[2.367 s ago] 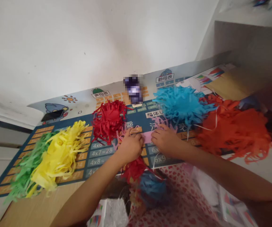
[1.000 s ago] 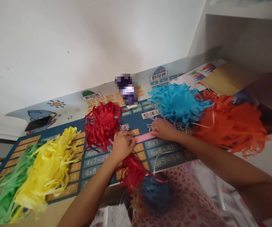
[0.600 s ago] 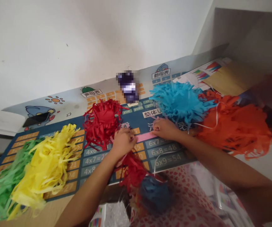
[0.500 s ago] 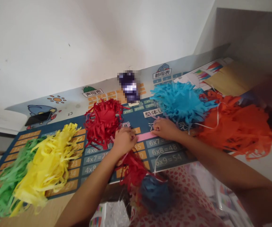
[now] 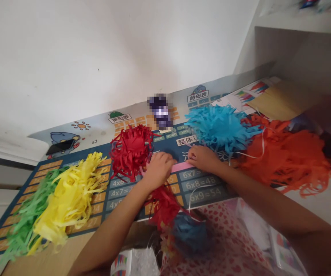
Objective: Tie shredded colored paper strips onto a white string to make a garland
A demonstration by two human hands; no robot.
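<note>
A pink paper strip [image 5: 181, 166] lies across the printed mat [image 5: 119, 191] between my hands. My left hand [image 5: 160, 168] is closed on the strip's left part, just right of a red fringed pompom [image 5: 132, 147]. My right hand [image 5: 202, 156], fingers pinched, grips the strip's other side in front of a blue fringed pompom [image 5: 223, 124]. Below my left hand, red fringe [image 5: 163, 205] and a darker blue pompom [image 5: 191, 232] hang at the table's front edge, with a thin white string beside them.
Yellow [image 5: 67, 199] and green [image 5: 30, 211] fringed bundles lie at the left, near a black phone [image 5: 61, 147]. Orange fringe [image 5: 289, 157] and a tan envelope [image 5: 280, 100] are at the right. A pixelated device [image 5: 161, 112] stands by the wall.
The view has shifted slightly, so the things on the left appear further right. My left hand has moved a little closer to my right hand along the strip.
</note>
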